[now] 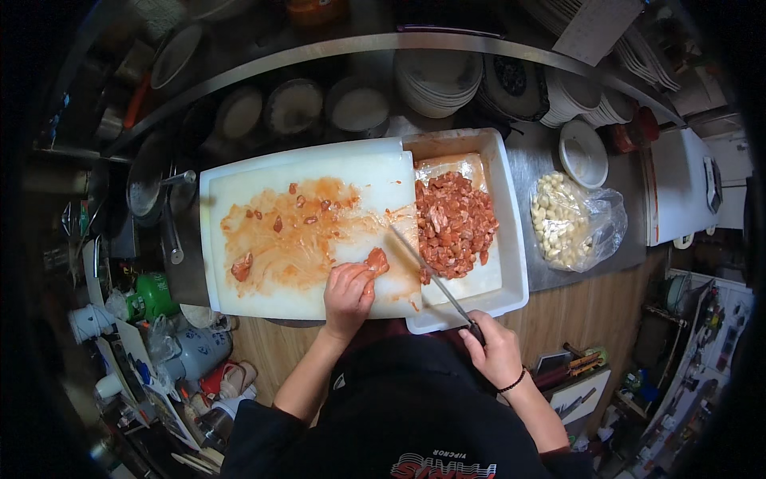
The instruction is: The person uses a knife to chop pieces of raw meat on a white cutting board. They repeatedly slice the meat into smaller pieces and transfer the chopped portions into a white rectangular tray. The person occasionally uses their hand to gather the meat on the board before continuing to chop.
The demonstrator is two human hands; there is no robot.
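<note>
My left hand (349,293) grips a piece of raw meat (377,261) against the white cutting board (371,161), near its front edge. In my right hand (495,347) is the black handle of a knife (428,272). Its blade points up and left, crossing above the board's right edge, apart from the held piece. Reddish smears and several small meat scraps (277,224) lie on the board, with a larger meat piece (242,267) at its left. Right of the board, and partly under it, a white plastic tub (516,263) holds a heap of cut raw meat (458,227).
A clear bag of peeled garlic cloves (559,221) lies right of the tub, beside a white bowl (583,154). Stacked bowls (438,84) and round containers (293,108) stand behind, under a metal shelf edge (383,42). Ladles (172,233) lie at the left.
</note>
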